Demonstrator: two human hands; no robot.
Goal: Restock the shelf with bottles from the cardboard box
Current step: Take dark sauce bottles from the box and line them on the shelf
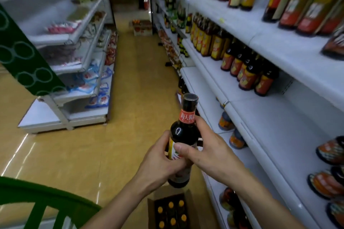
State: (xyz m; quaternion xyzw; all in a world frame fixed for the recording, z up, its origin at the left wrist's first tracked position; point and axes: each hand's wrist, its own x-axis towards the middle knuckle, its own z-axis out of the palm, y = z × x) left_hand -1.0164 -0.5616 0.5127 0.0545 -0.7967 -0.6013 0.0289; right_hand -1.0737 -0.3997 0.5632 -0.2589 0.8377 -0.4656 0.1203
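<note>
Head view: both hands (186,156) grip bottle (183,132) upright above cardboard box (170,210), beside shelf (270,128) edge.

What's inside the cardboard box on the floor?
Dark bottles with orange caps stand upright in the cardboard box. Its near end runs off the picture, so the full count is hidden.

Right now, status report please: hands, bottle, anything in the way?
Both left hand and right hand grip the dark bottle, upright over the cardboard box. At right the shelf, nothing seen between.
</note>
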